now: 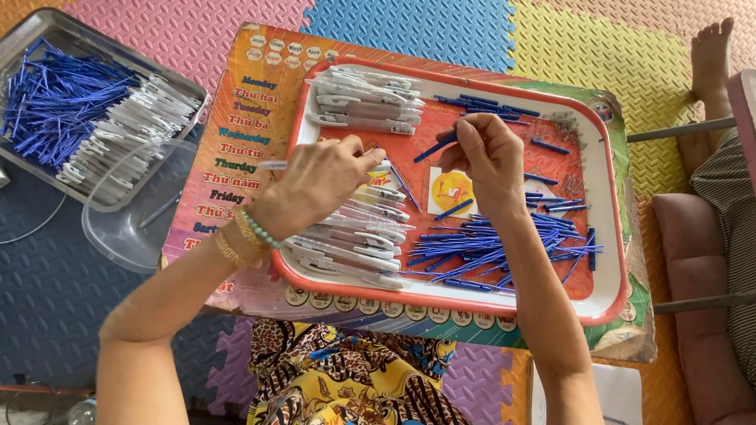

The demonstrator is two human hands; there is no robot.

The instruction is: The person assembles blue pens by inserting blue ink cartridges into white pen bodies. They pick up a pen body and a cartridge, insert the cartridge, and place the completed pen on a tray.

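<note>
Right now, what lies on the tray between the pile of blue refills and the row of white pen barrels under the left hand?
In the head view, between the blue refills and white pen barrels, a yellow-and-white picture on the tray shows, with a few stray refills across it.

Tray (610,236): white, red rim. Pen refills (488,248): blue, at 3 o'clock. Pen barrels (366,98): white-clear, at 12 o'clock. Foam floor mats (551,39): pink, blue, yellow, textured. Skirt (346,386) at 6 o'clock: yellow, leopard-patterned.
</note>
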